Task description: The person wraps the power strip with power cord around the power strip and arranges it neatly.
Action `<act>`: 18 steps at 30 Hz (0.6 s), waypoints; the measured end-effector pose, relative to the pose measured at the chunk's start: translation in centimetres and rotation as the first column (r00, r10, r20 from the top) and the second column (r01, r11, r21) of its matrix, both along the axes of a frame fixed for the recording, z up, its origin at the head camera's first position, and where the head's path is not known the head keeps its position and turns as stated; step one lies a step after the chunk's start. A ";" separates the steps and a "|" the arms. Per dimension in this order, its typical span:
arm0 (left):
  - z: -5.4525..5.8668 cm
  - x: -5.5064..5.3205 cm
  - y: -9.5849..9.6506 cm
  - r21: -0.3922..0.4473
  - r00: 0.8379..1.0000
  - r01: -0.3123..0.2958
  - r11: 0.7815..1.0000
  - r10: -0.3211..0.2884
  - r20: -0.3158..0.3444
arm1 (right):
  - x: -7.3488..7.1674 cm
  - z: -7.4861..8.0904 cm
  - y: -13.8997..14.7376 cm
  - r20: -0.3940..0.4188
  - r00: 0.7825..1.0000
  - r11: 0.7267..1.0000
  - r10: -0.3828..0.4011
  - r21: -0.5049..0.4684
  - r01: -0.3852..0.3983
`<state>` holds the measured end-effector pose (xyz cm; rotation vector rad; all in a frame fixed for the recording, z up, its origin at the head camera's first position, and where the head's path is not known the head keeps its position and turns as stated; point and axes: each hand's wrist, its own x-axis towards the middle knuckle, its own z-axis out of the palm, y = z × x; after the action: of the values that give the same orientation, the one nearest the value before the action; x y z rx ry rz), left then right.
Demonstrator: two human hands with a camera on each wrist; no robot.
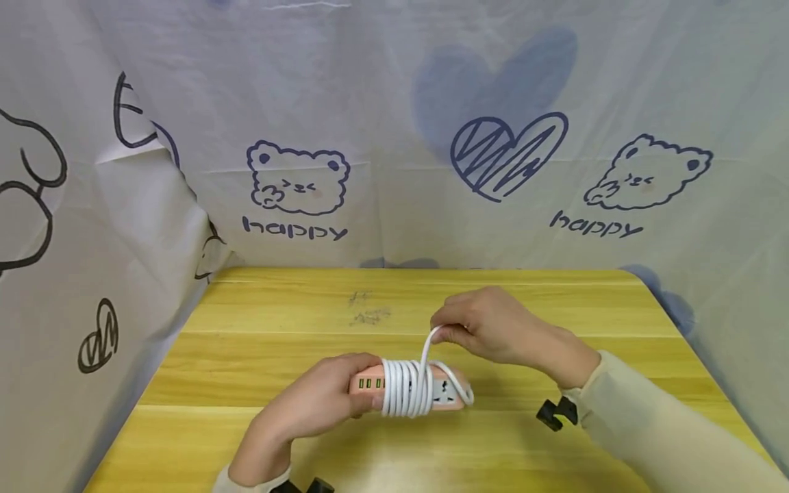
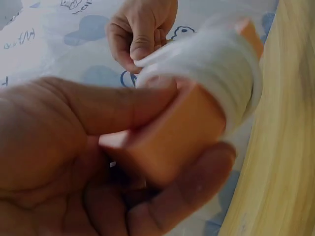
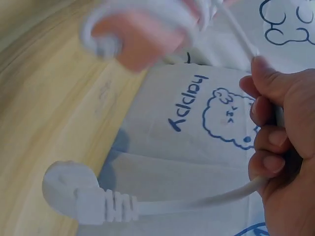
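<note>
A pink power strip (image 1: 372,382) with USB ports and a socket face is held by its left end in my left hand (image 1: 329,394). In the left wrist view, thumb and fingers grip the strip's end (image 2: 182,132). White cord (image 1: 407,390) circles the strip's middle in several side-by-side turns. At the right end the cord loops out of the strip. My right hand (image 1: 487,325) pinches the cord's free stretch above and right of the coils. In the right wrist view the cord runs through the curled fingers to a white plug (image 3: 74,191) that hangs free.
The strip is over a yellow wood-grain table (image 1: 246,322). A white cloth (image 1: 382,103) printed with bears and hearts hangs behind and at the sides. A black wrist mount (image 1: 557,413) sits at the right sleeve.
</note>
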<state>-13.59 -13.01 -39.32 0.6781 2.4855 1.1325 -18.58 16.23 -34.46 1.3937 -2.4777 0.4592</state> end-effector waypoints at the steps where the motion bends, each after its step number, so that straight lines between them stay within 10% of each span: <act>1: 0.0 0.0 -0.1 0.027 0.999 0.031 0.999 -0.031 0.029 | -0.2 -0.1 0.1 0.032 0.999 1.000 -0.014 -0.008 0.014; 5: -0.1 0.1 -0.5 0.105 0.989 0.110 0.988 -0.119 0.083 | -0.8 -0.7 0.2 0.220 0.970 0.993 -0.105 -0.037 0.116; 9: -0.2 0.0 -0.6 0.205 0.980 0.146 0.968 -0.169 0.103 | -1.5 -1.7 0.3 0.439 0.885 0.969 -0.155 -0.105 0.222; 18: -0.8 -0.7 -0.5 0.537 0.951 0.153 0.830 -0.272 0.150 | -2.3 -3.9 -0.4 0.715 0.698 0.940 -0.035 -0.214 0.266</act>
<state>-14.25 -13.47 -40.14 0.8886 1.8589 1.7052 -20.87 15.80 -38.40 0.9718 -2.8613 1.5149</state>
